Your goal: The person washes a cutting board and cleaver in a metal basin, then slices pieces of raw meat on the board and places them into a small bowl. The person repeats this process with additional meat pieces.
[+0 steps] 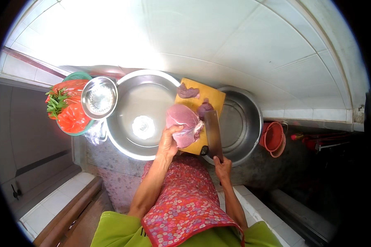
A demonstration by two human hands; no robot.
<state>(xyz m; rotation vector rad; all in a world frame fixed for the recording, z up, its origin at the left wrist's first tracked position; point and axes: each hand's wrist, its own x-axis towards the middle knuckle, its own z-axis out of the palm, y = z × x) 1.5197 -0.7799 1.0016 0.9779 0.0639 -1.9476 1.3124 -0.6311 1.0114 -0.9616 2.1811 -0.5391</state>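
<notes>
At the left of the frame, a green basket (79, 76) holds red plastic bags and green leaves, with a small steel colander (99, 98) touching its right side. Next comes a large steel basin (127, 127). At centre, the left hand (167, 142) has its fingers clamped on a slab of raw pink meat (184, 123) lying on a wooden cutting board (212, 96). The right hand (222, 166) is wrapped tight round a cleaver (213, 133), its blade beside the meat. A second basin (245, 123) and a red bucket (273, 138) lie right.
</notes>
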